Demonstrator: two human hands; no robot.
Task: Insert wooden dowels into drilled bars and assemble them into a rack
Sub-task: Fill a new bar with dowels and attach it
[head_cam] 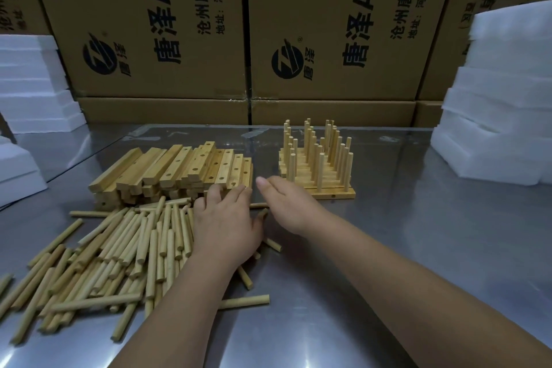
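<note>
**Picking the Next Bar: Hazards and Hand State**

**Hazards.** The drilled bars (179,170) lie in a loose, uneven stack at the far left of the metal surface (388,248). Several bars overhang the near edge. Pulling one bar from the right end is likely to drag its neighbours along or tip the stack onto the dowels (119,251) just in front of it.

The dowels lie in a scattered heap, crossing one another, with strays out toward the near edge. A forearm sweeping through the heap could roll them away, and round stock runs freely on smooth metal.

The finished racks (319,164) stand just right of the bars, pegs upright. The right forearm passes close in front of them, so a careless sweep back to the right could knock the stack.

**Hands.** The left hand (227,227) lies palm down over the right end of the dowel heap. Its fingers are extended, and the fingertips reach the near right corner of the bar stack. It grips nothing.

The right hand (283,203) reaches in from the right with straight fingers pointing toward the bars. It sits between the bar stack and the racks. No object shows in it, though the palm is hidden.
</note>
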